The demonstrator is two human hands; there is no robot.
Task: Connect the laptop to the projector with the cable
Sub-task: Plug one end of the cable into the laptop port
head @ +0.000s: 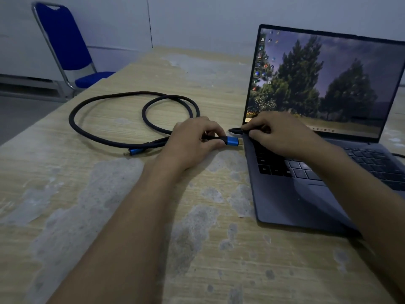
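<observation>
The cable (114, 137) lies looped on the desk (92, 216) beyond and to the outer side of the left hand (192, 141), w/ its blue plug (231, 141) pinched in that hand's fingertips and aimed at the laptop (306, 172) edge, just short of it; spare blue plug (134, 151) sits loose on the desk near the left wrist side. Right hand (278, 134) rests over the laptop's near-left corner, fingers closed on a small dark connector or adapter (235, 130) sticking out just above the blue plug; can't tell if it's seated in a port. Laptop is open, screen on, under and past the right hand. No projector in view. Risks, as I judge them: plug looks wider than the slim side edge, so forcing it w/o the adapter lined up could bend the port; dim light makes orientation easy to get wrong, i.e. upside down; a tug on the loops could drag the free end off the desk; pressing sideways may slide the laptop unless the right hand braces it. Blue chair (65, 40) stands far beyond the left hand
</observation>
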